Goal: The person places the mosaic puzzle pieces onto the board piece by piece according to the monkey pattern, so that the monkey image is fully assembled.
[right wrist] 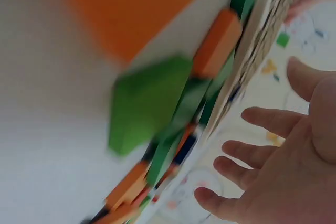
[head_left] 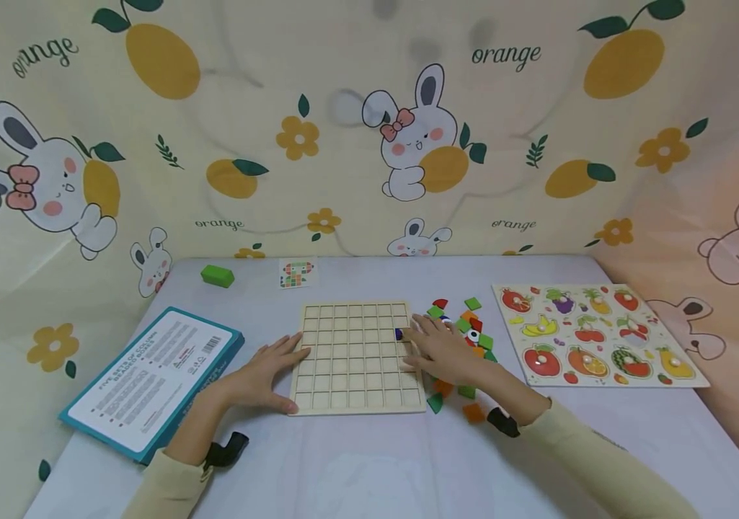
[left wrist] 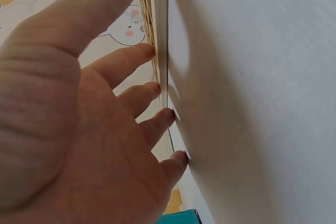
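A pale wooden grid board (head_left: 350,353) lies flat in the middle of the table. My left hand (head_left: 265,375) rests at its left side, fingers spread along the edge and thumb by the near left corner; in the left wrist view the fingertips touch the board's side (left wrist: 160,35). Over the right edge reaches my right hand (head_left: 443,349), its fingers apart with nothing between them in the right wrist view. Close to its fingertips, a small dark blue piece (head_left: 399,334) sits at the board's right part. Coloured pieces, including a green one (right wrist: 149,106), lie scattered beneath and beside this hand.
On the left lies a teal box (head_left: 148,382) with a white printed label. A green block (head_left: 217,276) and a small pattern card (head_left: 297,274) are at the back. To the right is a fruit picture board (head_left: 564,349). A patterned cloth (head_left: 356,43) hangs behind the table.
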Available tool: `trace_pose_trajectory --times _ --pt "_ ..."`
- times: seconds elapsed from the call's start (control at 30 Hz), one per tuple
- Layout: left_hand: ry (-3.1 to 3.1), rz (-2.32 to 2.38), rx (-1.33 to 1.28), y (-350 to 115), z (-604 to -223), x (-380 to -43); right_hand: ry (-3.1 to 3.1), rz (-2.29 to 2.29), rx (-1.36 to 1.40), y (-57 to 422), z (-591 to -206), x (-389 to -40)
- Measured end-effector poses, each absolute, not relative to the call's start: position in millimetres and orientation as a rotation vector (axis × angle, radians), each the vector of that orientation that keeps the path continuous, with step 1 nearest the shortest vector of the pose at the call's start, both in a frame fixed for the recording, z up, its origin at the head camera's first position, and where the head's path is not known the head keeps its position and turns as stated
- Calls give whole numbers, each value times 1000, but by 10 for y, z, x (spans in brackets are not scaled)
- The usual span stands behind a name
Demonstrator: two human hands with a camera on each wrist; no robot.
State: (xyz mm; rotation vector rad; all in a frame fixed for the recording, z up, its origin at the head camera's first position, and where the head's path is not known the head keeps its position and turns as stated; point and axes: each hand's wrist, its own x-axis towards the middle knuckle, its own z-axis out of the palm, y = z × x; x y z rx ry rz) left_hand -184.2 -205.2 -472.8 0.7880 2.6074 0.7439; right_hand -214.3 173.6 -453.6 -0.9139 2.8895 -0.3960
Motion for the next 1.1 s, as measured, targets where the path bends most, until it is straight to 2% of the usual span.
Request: trace_pose_trajectory --times 0.1,0.4,0.73,1.1 --pt "2606 745 778 -2054 -4725 -1836 2912 -481 -882 1918 -4509 -2228" --pt "2608 736 788 -2044 -4746 -1839 2814 -826 -552 2554 -4379 -2343" --pt "2623 730 785 -2066 -4769 -1856 2821 -708 -595 2731 -4442 -2238" --pt "2613 771 807 -2062 -4749 -1837 2815 -635 -680 2735 -4482 -2318"
